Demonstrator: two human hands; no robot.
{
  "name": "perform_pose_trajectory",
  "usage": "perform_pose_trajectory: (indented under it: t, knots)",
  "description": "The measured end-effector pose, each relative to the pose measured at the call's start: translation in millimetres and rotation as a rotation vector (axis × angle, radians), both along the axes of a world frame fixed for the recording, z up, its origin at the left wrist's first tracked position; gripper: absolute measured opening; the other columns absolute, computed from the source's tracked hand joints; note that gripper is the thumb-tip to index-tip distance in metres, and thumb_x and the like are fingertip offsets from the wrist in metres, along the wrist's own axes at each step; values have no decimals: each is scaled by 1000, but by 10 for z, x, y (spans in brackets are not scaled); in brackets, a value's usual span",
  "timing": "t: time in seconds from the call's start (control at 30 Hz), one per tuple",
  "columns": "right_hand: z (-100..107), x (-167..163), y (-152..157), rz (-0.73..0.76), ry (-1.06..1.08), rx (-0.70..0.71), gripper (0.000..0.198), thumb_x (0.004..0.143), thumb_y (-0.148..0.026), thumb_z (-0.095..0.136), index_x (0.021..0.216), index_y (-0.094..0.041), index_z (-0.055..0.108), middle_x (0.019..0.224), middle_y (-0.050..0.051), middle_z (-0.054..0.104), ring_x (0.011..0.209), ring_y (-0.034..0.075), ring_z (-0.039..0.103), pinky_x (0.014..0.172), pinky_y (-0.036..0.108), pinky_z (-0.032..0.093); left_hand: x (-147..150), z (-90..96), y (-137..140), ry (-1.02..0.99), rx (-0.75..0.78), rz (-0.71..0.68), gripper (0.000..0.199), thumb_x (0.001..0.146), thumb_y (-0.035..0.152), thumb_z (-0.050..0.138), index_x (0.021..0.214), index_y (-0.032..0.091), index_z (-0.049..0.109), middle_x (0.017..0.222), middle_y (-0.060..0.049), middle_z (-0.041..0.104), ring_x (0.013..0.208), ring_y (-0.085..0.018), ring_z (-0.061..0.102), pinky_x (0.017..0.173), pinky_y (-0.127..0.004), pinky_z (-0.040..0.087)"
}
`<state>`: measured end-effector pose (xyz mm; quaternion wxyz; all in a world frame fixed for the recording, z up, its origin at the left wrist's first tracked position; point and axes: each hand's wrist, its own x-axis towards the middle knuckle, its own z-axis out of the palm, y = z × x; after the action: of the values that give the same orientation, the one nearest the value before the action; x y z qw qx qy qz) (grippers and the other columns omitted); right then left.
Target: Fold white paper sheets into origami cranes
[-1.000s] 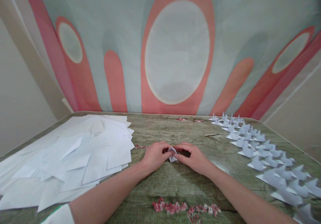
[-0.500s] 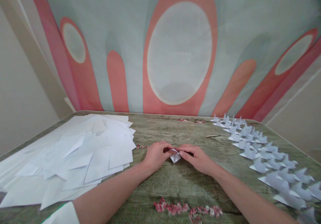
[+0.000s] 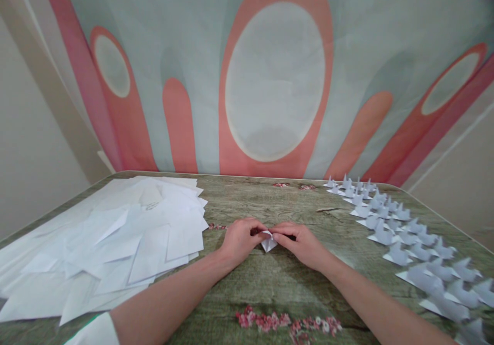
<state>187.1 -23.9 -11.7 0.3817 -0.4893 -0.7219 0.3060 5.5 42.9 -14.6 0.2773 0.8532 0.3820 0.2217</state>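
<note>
A small folded piece of white paper (image 3: pixel 268 244) is pinched between both hands over the middle of the table, one pointed corner toward me. My left hand (image 3: pixel 241 239) grips its left side, thumb and fingers closed. On the right side, my right hand (image 3: pixel 299 242) holds it the same way, its thumb pressed on the near face. Fingers cover the upper edges of the paper.
A wide heap of loose white paper sheets (image 3: pixel 154 231) spreads over the left of the table (image 3: pixel 231 201). Along the right side stand rows of folded white paper birds (image 3: pixel 397 255). Pink flower patterns (image 3: pixel 266 319) mark the tabletop. A patterned cloth (image 3: pixel 204 77) hangs behind.
My right thumb has shifted slightly left on the folded paper, closer to my left thumb. Both hands keep their hold in nearly the same place.
</note>
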Motion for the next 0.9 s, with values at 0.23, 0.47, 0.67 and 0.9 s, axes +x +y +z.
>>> perform_pose_trajectory:
  t: [0.23, 0.47, 0.67, 0.9]
  knots:
    - [-34, -17, 13, -49, 7, 11, 22, 84, -33, 52, 97, -25, 69, 91, 4, 69, 84, 18, 60, 79, 32, 44, 6, 24, -19, -4, 2, 2, 16, 76, 30, 57, 83, 24, 70, 74, 2, 64, 66, -13, 54, 61, -20, 40]
    - [-78, -33, 17, -95, -3, 14, 21, 83, -32, 55, 98, -25, 69, 89, 4, 69, 83, 18, 60, 78, 31, 44, 5, 30, -14, -19, 7, -26, 17, 76, 28, 55, 83, 22, 70, 74, 1, 64, 66, -12, 55, 62, -20, 40]
    - [-76, -50, 20, -124, -21, 14, 19, 82, -31, 56, 91, -22, 70, 86, 4, 70, 80, 18, 61, 76, 31, 44, 3, 25, -13, -14, 26, -22, 15, 75, 27, 56, 81, 21, 69, 72, 1, 63, 65, -12, 55, 61, -21, 40]
    - [-72, -59, 29, -132, -24, 22, 19, 82, -31, 55, 87, -21, 71, 84, 4, 70, 78, 18, 61, 75, 31, 45, 10, 44, -24, -31, 20, -18, 14, 74, 24, 57, 80, 20, 69, 71, 1, 62, 66, -13, 54, 61, -21, 40]
